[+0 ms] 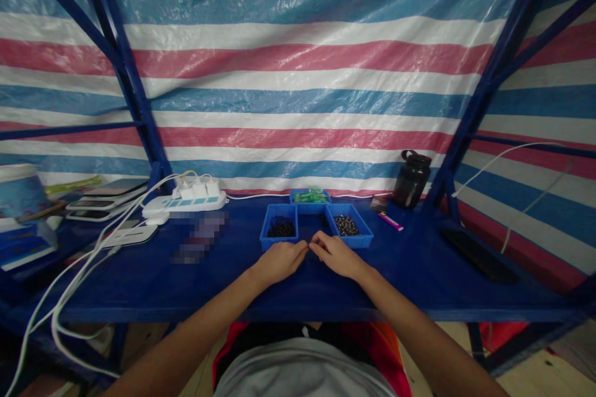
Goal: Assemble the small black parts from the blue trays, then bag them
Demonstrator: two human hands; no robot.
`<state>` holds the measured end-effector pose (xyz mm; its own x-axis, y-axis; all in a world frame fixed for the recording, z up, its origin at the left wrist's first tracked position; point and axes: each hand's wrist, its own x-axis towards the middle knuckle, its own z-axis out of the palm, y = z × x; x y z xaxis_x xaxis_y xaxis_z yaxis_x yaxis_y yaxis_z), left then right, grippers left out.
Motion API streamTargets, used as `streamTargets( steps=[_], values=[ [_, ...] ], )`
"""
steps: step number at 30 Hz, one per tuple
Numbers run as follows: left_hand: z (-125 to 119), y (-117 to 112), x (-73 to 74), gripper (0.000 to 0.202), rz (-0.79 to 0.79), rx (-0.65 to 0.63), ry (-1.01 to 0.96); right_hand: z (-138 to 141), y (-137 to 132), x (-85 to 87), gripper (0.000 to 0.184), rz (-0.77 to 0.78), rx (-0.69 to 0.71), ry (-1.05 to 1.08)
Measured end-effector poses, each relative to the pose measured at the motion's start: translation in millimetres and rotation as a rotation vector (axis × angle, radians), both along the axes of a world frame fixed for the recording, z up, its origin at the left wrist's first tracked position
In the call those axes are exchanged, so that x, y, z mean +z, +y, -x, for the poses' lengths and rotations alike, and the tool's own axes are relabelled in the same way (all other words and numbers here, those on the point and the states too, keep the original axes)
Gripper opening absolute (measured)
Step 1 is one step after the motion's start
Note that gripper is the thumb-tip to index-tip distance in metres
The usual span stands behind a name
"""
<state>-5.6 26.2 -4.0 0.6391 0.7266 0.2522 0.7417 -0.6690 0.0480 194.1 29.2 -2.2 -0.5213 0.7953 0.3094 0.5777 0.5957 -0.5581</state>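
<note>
In blue bins (362, 241) lie black pieces (280, 229), silvery bits (346, 226), green items (310, 197).

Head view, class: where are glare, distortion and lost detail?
Head view: glare on the striped sheet; blue posts splayed, probably by wide-angle distortion; a pixelated patch on the table; detail between left hand and right hand too small to read.

I can't read any text, label or number, including on the blue-white pack (21, 248) at frame far left.
</note>
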Motion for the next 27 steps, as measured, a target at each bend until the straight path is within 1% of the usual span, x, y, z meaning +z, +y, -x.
streamTargets(
  steps=[2,6,9,12,15,19,23,27],
  values=[
    [-0.2,0.0,0.3,0.027,0.005,0.005,0.011,-0.6,0.6,-2.0,0.012,0.000,0.006,-0.007],
    [-0.4,-0.9,1.6,0.026,0.021,0.004,0.010,-0.7,0.0,-2.8,0.004,-0.033,0.047,-0.047],
    [-0.3,-2.7,3.0,0.024,0.006,-0.019,-0.037,0.1,-2.5,0.0,0.007,-0.033,0.063,-0.048],
    [-0.2,-3.7,3.8,0.020,-0.023,-0.036,-0.064,1.2,-3.8,1.5,0.012,0.001,0.070,-0.033],
    [-0.6,-2.8,3.3,0.018,-0.023,-0.026,-0.065,1.6,-2.1,-0.7,0.015,0.019,0.078,-0.035],
    [-1.2,-0.4,0.5,0.020,-0.021,-0.017,-0.069,1.1,1.1,-4.3,0.018,-0.009,0.103,-0.052],
    [-0.9,1.3,-2.5,0.019,-0.004,-0.047,-0.112,1.1,2.2,-5.8,0.021,-0.019,0.103,-0.060],
    [0.0,1.6,-1.6,0.016,0.028,-0.071,-0.130,1.3,2.5,-6.4,0.021,-0.021,0.106,-0.051]
  ],
)
